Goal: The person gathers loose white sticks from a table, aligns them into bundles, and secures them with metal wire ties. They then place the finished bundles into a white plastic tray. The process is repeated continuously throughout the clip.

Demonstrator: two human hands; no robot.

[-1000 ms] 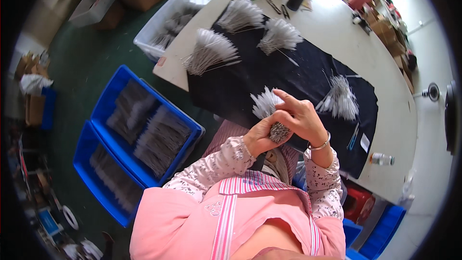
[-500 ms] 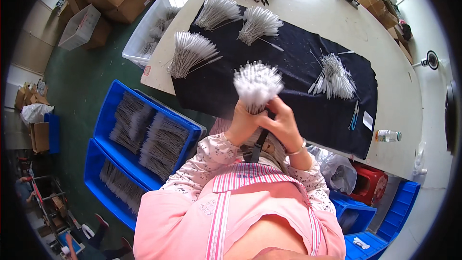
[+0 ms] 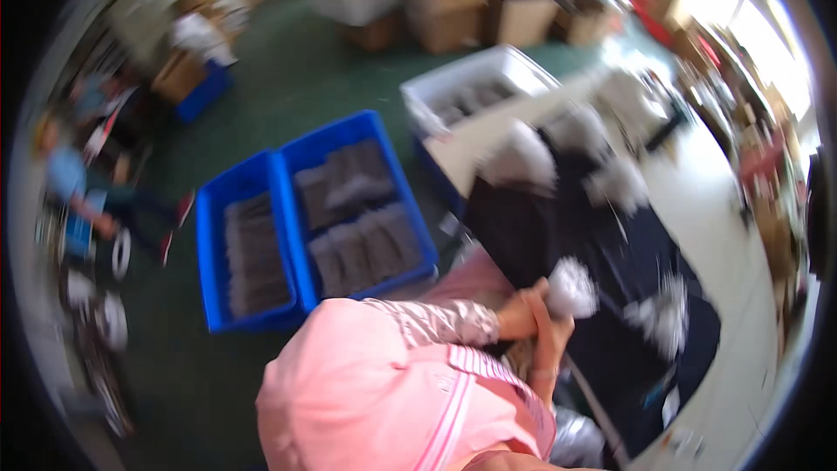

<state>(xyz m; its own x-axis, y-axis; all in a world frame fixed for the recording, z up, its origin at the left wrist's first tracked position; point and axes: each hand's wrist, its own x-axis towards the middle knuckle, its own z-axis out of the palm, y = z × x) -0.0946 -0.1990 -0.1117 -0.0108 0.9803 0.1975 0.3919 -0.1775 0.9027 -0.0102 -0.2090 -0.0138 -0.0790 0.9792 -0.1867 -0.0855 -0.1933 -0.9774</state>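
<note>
A bundle of thin wire-stemmed brushes with white bristle heads (image 3: 573, 288) is held upright in front of me, over the near edge of the black cloth (image 3: 602, 366). My left hand (image 3: 519, 314) is closed round the bundle's lower part. Against it, my right hand (image 3: 550, 337) grips the same bundle from the other side. The stems are mostly hidden by my fingers, and motion blurs the picture. More brush bundles lie on the cloth: one (image 3: 520, 157) at its far left corner, two more beyond and beside it, and a spread one (image 3: 660, 318) to the right.
To my left on the green floor stand two blue bins (image 3: 364, 122) with rows of brushes inside. A white tub (image 3: 414, 113) with more brushes adjoins the pale table (image 3: 728, 209). Cardboard boxes (image 3: 445, 0) stand farther back. Another person (image 3: 68, 176) is at the far left.
My view has swung left, so the table and cloth now appear farther right and the blue bins nearer the middle. Both hands still hold the brush bundle.
</note>
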